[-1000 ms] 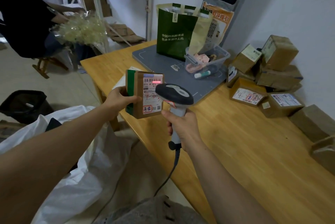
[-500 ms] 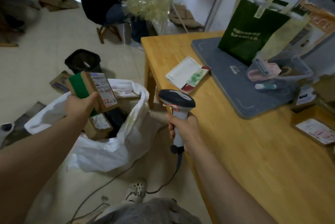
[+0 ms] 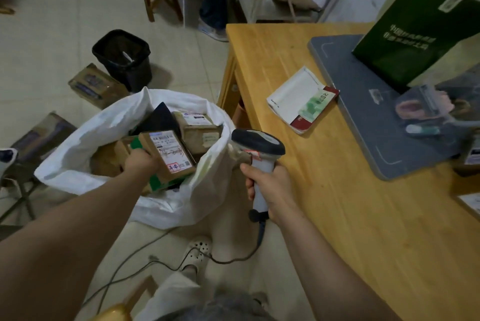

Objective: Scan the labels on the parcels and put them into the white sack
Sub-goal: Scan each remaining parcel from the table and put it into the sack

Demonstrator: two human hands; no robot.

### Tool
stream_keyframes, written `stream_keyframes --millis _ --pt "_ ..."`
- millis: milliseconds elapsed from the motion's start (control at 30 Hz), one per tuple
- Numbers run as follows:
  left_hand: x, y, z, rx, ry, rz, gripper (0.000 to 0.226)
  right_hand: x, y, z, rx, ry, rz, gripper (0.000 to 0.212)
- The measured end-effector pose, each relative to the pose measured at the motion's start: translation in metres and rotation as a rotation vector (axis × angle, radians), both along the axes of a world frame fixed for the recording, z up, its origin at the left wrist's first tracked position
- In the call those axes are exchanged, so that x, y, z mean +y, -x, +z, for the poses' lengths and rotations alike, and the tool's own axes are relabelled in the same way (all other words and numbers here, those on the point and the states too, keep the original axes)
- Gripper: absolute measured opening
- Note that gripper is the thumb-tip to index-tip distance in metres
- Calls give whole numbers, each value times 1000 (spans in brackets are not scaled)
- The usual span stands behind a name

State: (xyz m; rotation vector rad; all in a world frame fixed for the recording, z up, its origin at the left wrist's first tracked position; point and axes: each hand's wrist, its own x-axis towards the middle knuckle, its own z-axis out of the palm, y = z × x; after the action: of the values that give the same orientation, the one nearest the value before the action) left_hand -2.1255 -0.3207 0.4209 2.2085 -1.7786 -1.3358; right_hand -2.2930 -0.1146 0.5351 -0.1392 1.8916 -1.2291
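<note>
Parcel (image 3: 166,157) gripped by left hand (image 3: 141,163) inside white sack (image 3: 78,144); right hand (image 3: 270,185) clasps scanner (image 3: 257,146).

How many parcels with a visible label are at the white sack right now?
2. One parcel is gripped by the left hand over the white sack; the other parcel lies inside near its far rim. Boxes underneath may hide more labels.

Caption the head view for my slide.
Left hand holds a labelled parcel over the white sack; right hand grips the scanner.

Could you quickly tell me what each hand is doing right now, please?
Left hand: grips a parcel over the sack.
Right hand: grips the scanner.
</note>
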Motion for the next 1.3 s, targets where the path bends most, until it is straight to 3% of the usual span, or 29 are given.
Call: stream_keyframes --millis 67,133,233,367,467,833,1067,1300 --pt "2 8 0 -79 -44 -96 30 1 4 -1 -3 -18 -30 17" --pt "4 20 2 -156 -56 -117 52 4 7 0 -10 -23 -66 18" --pt "18 48 24 -173 129 -162 71 12 10 3 -54 10 -172 16" --pt "59 105 62 -71 437 -633 70 35 20 15 -127 87 -369 17" --pt "105 154 85 76 520 -907 70 71 37 29 -133 173 -517 20" --pt "376 294 151 369 646 -1734 73 332 86 77 -28 430 -1167 15" --pt "580 353 170 508 576 -2074 66 516 97 89 38 482 -1567 19" --pt "748 402 169 476 624 -2302 62 616 98 66 13 411 -1702 18"
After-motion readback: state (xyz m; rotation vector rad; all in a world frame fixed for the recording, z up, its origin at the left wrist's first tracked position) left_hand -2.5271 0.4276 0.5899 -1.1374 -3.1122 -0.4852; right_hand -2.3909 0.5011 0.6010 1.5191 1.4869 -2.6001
